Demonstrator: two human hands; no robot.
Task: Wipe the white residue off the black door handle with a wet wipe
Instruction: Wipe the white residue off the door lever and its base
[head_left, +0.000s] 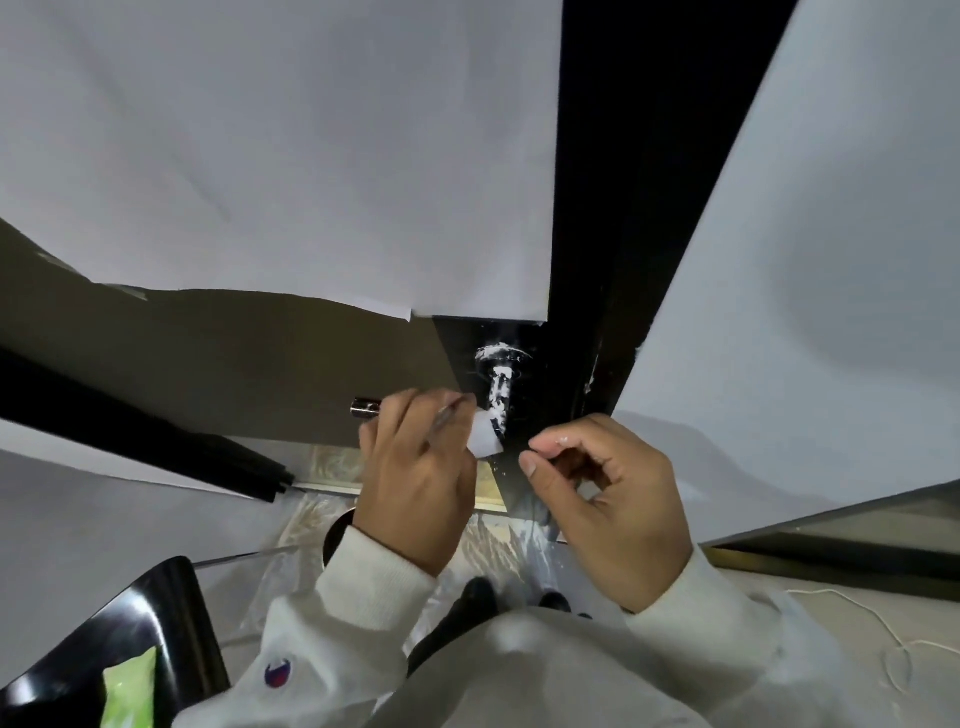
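Observation:
The black door handle (500, 382) sticks out from the dark door edge, and its neck and round base are smeared with white residue. The lever's shiny end (365, 407) pokes out to the left of my left hand (418, 478). That hand is wrapped over the lever and presses a folded white wet wipe (485, 435) against the handle just below the residue. My right hand (605, 499) hovers just right of the handle with its fingers curled in. I see nothing held in it, and a little white shows on a fingertip.
White paper sheets (260, 156) cover the door above the handle and the wall on the right (831, 260). A black door frame (623, 208) runs between them. A black chair (171, 613) at the lower left carries a green pack (130, 691). Clear plastic sheet (498, 545) covers the floor.

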